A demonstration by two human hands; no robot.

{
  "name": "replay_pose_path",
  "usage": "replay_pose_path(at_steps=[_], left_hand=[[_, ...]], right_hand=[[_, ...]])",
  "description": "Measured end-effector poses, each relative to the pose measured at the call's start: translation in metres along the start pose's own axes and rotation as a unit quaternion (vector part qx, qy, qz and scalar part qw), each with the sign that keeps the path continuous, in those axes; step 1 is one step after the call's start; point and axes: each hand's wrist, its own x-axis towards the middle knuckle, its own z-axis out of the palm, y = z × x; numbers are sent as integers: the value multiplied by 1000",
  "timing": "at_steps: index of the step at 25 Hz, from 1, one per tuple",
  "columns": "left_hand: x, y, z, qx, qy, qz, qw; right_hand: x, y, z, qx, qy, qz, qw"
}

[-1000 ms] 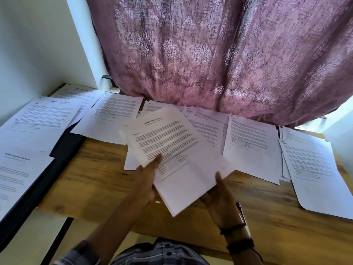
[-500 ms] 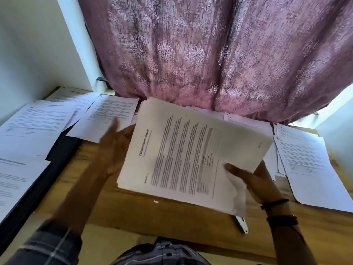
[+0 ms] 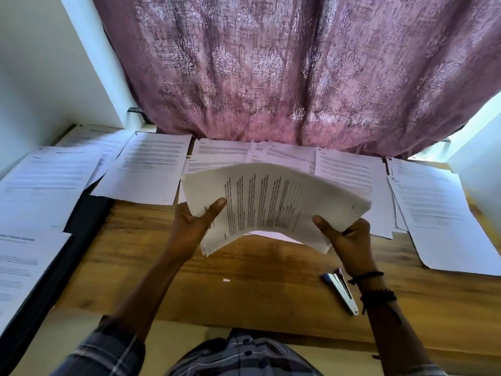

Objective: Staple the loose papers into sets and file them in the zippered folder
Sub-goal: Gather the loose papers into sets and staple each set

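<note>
white printed sheets, gathered into one stack of papers [image 3: 273, 207], arch upward between a person's two hands above a wooden desk [image 3: 244, 291], the print running sideways to the viewer. the left hand [image 3: 193, 226] grips the stack's left end, thumb laid on top and fingers curled beneath. the right hand [image 3: 348, 240] pinches the near right corner the same way, thumb on the top sheet, fingers hidden under the pile. both forearms reach forward from the bottom of the view, with dark bands [image 3: 375, 291] round the right wrist and a checked sleeve [image 3: 108, 351] on the left arm. the step in hand looks to be evening up a set before stapling, and the bow in the pile suggests the hands are pressing inward. easing that pressure, standing the stack on one edge and tapping it on the bare wood should square the sheets, which look slightly fanned at the near left corner. a stapler [image 3: 342, 290] lies on the desk just beside the right wrist, apart from the stack, so the left hand would probably have to hold the squared corner alone while the right reaches for it. other loose sheets [image 3: 146, 169] lie in rows along the back of the desk under a pink patterned curtain [image 3: 271, 63]. a dark flat thing [image 3: 84, 226] under the sheets at left may be the zippered folder, though that cannot be told from here.
</note>
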Motion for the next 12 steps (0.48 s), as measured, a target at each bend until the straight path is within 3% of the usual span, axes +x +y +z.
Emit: replay_pose_path(at_steps=[5,12], left_hand=[[-6,-25,2,14,20,-54,998],[-2,-25,8,39,14,-19,999]], right_hand=[[-5,29,2,-5,-32,56,998],[0,35,11,0,-14,46,999]])
